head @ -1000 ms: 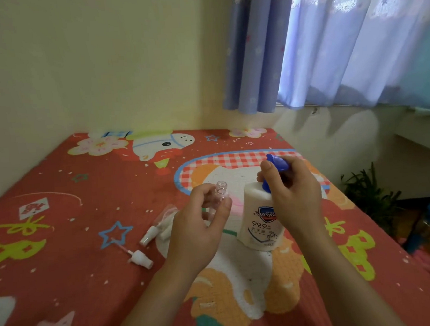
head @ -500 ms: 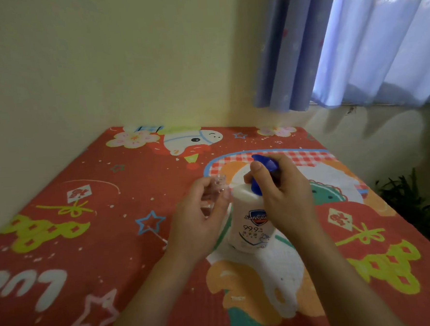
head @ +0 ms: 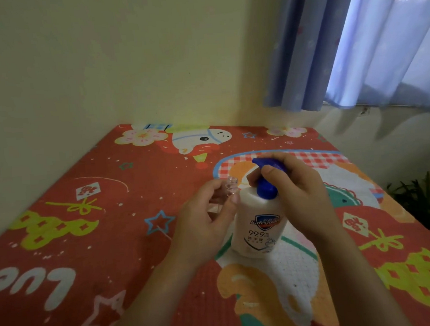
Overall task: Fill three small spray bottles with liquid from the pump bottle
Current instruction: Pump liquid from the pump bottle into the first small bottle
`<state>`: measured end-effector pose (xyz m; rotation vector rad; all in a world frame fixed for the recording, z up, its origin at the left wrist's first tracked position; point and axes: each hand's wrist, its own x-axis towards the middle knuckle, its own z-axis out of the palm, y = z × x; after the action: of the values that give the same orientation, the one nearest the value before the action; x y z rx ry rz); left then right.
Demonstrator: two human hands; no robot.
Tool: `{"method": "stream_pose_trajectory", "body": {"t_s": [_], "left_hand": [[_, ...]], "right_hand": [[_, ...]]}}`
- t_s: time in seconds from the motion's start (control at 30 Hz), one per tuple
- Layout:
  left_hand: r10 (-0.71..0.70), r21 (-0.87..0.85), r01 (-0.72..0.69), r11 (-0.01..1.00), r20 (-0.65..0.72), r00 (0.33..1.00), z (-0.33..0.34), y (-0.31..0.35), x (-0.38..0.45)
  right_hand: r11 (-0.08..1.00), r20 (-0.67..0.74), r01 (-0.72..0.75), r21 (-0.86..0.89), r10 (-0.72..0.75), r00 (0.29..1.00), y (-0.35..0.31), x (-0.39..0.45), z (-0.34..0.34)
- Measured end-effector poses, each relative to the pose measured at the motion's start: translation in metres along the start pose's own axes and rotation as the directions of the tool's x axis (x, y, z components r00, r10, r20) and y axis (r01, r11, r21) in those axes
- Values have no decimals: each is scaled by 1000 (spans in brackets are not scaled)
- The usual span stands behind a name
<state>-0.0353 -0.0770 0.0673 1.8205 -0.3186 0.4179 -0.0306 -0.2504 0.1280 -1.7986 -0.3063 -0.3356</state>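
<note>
Left hand [head: 203, 229] pinches a small clear spray bottle [head: 229, 191], cap off, neck up, just beside the white pump bottle [head: 259, 225] standing on the red patterned counter [head: 88, 246]. Right hand [head: 294, 195] wraps the blue pump head [head: 266, 174]. Spray bottle looks empty, so prob. early: filling not started here; other 2 bottles not in view.
</note>
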Motion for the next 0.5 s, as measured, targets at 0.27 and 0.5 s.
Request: {"method": "stream_pose_trajectory", "body": {"t_s": [0.27,0.5], "left_hand": [[35,-22,-36,999,-37,999,0,3,7],[58,11,-58,998,24,998,0,7,14]], "right_hand": [[999,-173,34,38,-27,985,0,-3,14],[990,-207,107,93,-85,975,-1,-5,14]]}}
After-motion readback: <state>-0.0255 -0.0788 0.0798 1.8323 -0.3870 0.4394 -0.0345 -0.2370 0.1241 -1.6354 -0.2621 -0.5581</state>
